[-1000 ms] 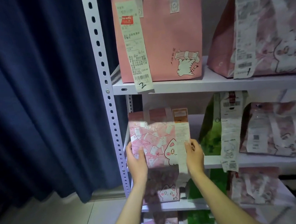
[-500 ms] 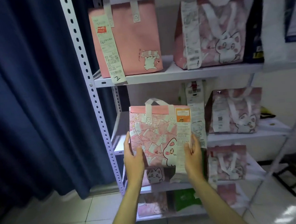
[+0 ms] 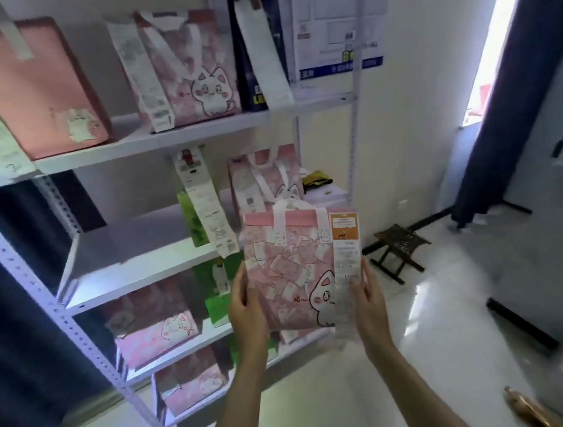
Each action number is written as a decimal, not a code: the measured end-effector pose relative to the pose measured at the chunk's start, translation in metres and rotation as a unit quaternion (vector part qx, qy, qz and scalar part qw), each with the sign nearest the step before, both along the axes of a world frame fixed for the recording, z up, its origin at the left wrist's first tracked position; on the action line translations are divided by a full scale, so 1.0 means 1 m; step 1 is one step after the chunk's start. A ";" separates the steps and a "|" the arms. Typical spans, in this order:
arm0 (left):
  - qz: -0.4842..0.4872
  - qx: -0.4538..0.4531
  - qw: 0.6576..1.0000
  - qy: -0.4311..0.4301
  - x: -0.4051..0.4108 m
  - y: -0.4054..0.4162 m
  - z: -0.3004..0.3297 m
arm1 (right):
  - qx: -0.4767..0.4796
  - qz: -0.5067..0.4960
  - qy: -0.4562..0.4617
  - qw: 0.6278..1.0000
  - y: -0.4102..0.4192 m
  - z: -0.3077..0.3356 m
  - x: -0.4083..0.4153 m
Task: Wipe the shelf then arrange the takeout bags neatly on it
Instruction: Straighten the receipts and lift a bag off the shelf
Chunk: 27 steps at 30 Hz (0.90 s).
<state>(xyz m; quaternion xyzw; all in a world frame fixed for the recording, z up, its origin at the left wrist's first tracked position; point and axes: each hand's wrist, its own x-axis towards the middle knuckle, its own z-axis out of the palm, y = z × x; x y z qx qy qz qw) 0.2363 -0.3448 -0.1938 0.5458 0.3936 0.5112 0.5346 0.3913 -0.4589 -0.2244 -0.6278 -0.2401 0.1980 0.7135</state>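
Observation:
I hold a pink cat-print takeout bag [image 3: 294, 274] with a receipt on its right side, upright in the air in front of the white metal shelf rack [image 3: 140, 258]. My left hand [image 3: 246, 306] grips its left edge and my right hand [image 3: 367, 298] grips its right edge over the receipt. The second shelf's left half is bare. A green bag [image 3: 193, 221] and a pink cat bag [image 3: 263, 177] stand on that shelf's right part. On the top shelf stand a plain pink bag [image 3: 34, 89], a pink cat bag [image 3: 191, 74] and a dark bag [image 3: 250, 51].
Lower shelves carry more pink cat bags [image 3: 156, 325] and a green bag [image 3: 218, 298]. A dark blue curtain [image 3: 4, 309] hangs left of the rack. A small dark folding stool [image 3: 400, 246] stands on the white tiled floor to the right, near another blue curtain [image 3: 502, 95].
Both hands have lifted the pink cat bag off the second shelf's left part and carried it right and away from the rack. The view has swung right.

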 end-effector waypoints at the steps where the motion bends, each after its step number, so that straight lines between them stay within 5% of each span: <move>1: -0.012 -0.001 1.000 -0.004 0.017 -0.013 -0.001 | 0.000 -0.017 0.001 1.000 -0.019 -0.002 0.015; 12: -0.180 0.007 0.983 0.022 0.206 -0.116 -0.015 | -0.043 -0.197 -0.019 0.979 -0.179 0.005 0.157; 27: -0.344 -0.023 0.936 -0.062 0.486 -0.168 0.006 | -0.040 -0.323 -0.040 0.945 -0.246 0.027 0.395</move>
